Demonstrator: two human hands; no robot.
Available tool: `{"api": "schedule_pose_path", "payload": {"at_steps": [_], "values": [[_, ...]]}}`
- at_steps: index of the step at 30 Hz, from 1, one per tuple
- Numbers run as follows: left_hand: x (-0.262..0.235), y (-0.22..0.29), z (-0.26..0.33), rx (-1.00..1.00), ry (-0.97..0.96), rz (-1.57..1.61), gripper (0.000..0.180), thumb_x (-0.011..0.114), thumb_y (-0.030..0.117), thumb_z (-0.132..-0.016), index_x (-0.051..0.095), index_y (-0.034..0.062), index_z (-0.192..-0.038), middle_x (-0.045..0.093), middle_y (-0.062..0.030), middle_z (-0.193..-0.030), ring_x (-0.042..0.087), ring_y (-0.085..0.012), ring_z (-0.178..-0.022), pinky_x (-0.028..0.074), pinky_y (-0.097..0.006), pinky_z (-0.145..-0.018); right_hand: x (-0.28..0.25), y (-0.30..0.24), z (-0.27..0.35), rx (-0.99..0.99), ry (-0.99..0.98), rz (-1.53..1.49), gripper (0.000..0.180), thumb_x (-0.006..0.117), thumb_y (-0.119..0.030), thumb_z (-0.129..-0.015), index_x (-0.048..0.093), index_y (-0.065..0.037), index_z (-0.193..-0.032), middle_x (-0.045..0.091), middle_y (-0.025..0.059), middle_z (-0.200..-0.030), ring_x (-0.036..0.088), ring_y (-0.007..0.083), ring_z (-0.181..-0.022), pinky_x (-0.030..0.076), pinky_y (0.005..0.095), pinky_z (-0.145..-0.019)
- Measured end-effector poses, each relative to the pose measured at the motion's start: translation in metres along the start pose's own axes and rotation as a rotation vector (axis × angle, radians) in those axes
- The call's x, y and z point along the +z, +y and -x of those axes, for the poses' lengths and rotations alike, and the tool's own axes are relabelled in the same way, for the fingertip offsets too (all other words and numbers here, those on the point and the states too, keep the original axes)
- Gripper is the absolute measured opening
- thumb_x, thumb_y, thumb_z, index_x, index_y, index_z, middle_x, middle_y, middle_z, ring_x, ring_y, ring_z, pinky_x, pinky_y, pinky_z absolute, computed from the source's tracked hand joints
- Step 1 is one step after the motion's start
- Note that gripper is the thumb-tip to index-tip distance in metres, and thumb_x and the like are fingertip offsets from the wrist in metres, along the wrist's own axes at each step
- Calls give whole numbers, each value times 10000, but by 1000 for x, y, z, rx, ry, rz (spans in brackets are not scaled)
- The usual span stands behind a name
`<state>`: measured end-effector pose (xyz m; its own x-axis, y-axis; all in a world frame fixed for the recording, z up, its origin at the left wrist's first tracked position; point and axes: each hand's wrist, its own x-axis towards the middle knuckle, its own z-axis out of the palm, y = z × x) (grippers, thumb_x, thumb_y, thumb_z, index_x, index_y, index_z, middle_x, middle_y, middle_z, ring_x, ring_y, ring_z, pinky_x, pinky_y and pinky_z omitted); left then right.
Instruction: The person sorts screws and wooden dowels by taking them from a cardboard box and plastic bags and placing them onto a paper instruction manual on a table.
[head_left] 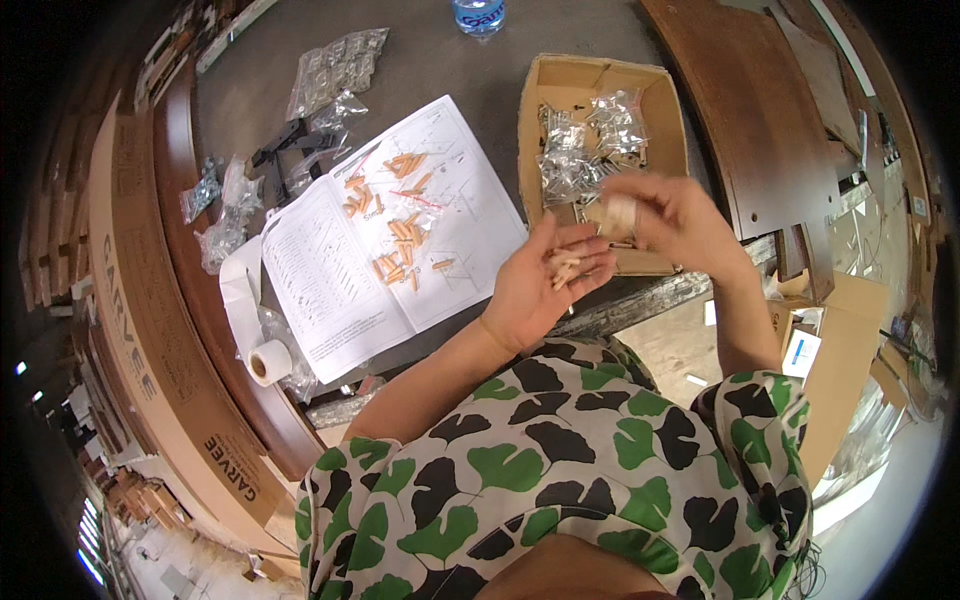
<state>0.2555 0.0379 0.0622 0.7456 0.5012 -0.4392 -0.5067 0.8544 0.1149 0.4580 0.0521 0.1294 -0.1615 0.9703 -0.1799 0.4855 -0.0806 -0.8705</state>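
Pale wooden dowels (pixel 565 264) lie in the cupped, open left hand (pixel 545 285) above the worktop's (pixel 480 70) near edge. The right hand (pixel 670 215), blurred, pinches one dowel (pixel 620 212) over the brown cardboard box (pixel 600 80) of bagged hardware.

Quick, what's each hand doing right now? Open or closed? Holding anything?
Left hand: open, palm up, cradling a few wooden dowels.
Right hand: fingers curled around something pale; blurred, so it cannot be told what.
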Motion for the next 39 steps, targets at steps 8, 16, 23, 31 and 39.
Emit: {"api": "schedule_pose_path", "payload": {"at_steps": [8, 16, 23, 31, 39], "values": [[3, -6, 4, -33, 198, -70, 307, 472, 301, -948, 566, 14, -892, 548, -77, -773, 485, -164, -640, 367, -246, -497, 58, 80, -31, 205, 156, 893, 599, 549, -319, -863, 335, -14, -1333, 358, 346, -1290, 354, 503, -1190, 299, 507, -1012], [-6, 0, 11, -19, 196, -58, 290, 478, 300, -943, 550, 31, -860, 546, -76, -767, 474, -155, -619, 363, -239, -490, 76, 73, -42, -38, 156, 662, 461, 533, -128, -823, 438, 23, -1248, 444, 288, -1238, 398, 450, -1165, 354, 456, -980], [-9, -3, 10, -24, 137, -37, 306, 478, 317, -944, 553, 34, -854, 550, -81, -756, 474, -154, -611, 360, -235, -476, 22, 88, -61, 233, 297, 1116, 248, 605, -28, -747, 533, 77, -959, 552, 242, -999, 621, 328, -849, 540, 343, -685], [-9, 5, 19, 30, 185, -67, 304, 475, 314, -944, 555, 36, -848, 543, -72, -749, 477, -147, -586, 372, -228, -463, 24, 107, -82, 443, 198, 1082, 311, 587, -50, -784, 489, 107, -1035, 549, 281, -1022, 632, 356, -890, 546, 355, -725], [-6, 6, 20, 26, 166, -45, 311, 474, 318, -944, 555, 33, -848, 540, -67, -740, 472, -145, -572, 364, -230, -450, 24, 110, -66, 363, 303, 864, 225, 581, -67, -725, 566, 67, -905, 613, 258, -874, 614, 389, -859, 508, 435, -772]]}}
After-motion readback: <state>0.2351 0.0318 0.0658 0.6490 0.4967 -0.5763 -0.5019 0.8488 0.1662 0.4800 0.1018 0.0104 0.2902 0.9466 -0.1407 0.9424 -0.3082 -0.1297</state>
